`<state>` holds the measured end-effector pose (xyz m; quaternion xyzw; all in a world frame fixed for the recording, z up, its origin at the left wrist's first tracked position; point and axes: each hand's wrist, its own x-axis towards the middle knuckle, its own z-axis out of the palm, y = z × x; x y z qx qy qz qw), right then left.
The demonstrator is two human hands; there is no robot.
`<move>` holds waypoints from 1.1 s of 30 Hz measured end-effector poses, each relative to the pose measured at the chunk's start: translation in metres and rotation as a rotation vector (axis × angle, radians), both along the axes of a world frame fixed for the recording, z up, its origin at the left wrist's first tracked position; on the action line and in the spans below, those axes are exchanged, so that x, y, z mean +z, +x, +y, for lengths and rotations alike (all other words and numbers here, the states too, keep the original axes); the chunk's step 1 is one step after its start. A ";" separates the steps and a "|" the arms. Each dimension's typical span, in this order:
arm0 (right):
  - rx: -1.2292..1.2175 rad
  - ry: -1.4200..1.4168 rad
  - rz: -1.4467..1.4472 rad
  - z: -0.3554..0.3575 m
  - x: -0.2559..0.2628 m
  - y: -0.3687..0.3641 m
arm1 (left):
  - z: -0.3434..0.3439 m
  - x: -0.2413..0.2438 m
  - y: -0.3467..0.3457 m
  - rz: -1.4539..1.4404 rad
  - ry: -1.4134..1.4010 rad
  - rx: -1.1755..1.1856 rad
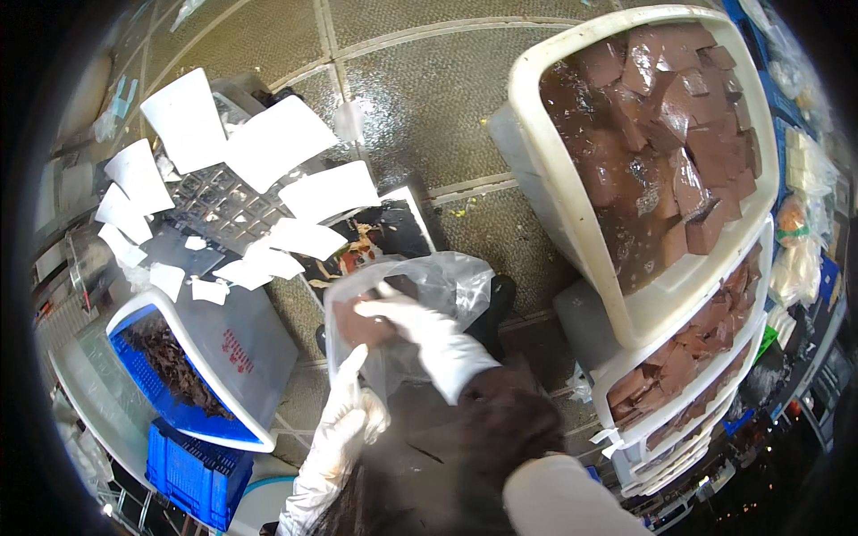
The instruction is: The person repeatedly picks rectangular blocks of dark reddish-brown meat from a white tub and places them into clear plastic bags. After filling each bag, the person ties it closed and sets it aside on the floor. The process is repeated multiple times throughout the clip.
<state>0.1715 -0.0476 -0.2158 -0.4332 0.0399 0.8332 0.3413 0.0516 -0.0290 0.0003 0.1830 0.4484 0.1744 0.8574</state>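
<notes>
In white gloves, my right hand (402, 315) reaches into the mouth of a clear plastic bag (462, 281) and grips a dark reddish-brown slab (358, 321), which looks like blood curd. My left hand (355, 402) is at the bag's near rim, its fingers closed on the plastic with one finger pointing up along it. To the right stands a large white plastic tub (529, 80) with many similar brown blocks (717, 100) in brownish liquid.
More white tubs (603, 395) of brown blocks line the lower right. At left, a bin holding a blue basket (144, 382) of dark shreds stands above a blue crate (194, 476). White sheets (281, 141) surround a black crate (221, 208). The tiled floor (415, 87) looks wet.
</notes>
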 end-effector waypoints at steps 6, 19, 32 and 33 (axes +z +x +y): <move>0.041 0.283 -0.315 -0.007 0.099 0.020 | 0.027 -0.006 -0.006 0.373 0.007 0.114; -0.001 0.209 -1.128 0.087 -0.018 0.360 | 0.038 -0.008 0.010 0.389 0.023 0.058; -0.239 0.477 -0.261 0.044 0.170 0.277 | 0.028 -0.001 -0.014 0.271 0.035 -0.038; -0.108 0.567 -0.286 0.042 0.179 0.272 | 0.027 -0.008 -0.015 0.206 0.042 -0.024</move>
